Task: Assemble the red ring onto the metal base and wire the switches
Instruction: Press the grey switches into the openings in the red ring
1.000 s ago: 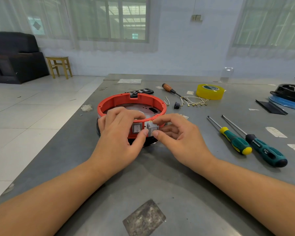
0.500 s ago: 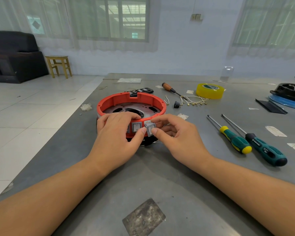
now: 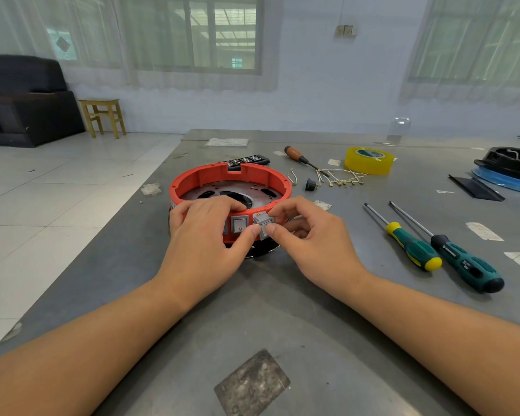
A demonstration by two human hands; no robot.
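- The red ring [image 3: 192, 182] is sitting on the metal base [image 3: 219, 192] near the middle of the table [image 3: 327, 340], with the ring's near wall facing the person.
- One switch [image 3: 239, 224] is sitting seated in the near wall of the ring, at its 6 o'clock.
- A second switch [image 3: 263, 225] is sitting tilted, just at 3 o'clock of the first, partly out of the wall.
- The left hand [image 3: 206, 250] is gripping the ring's near rim, fingers curled over the top edge, thumb touching the tilted switch.
- The right hand [image 3: 315, 241] is pinching the tilted switch between thumb and forefinger.
- Two green screwdrivers [image 3: 463, 262] are lying at 3 o'clock of the ring, well apart from it.
- A yellow tape roll [image 3: 368, 161] is resting at 1 o'clock, with loose wires [image 3: 342, 178] near it.
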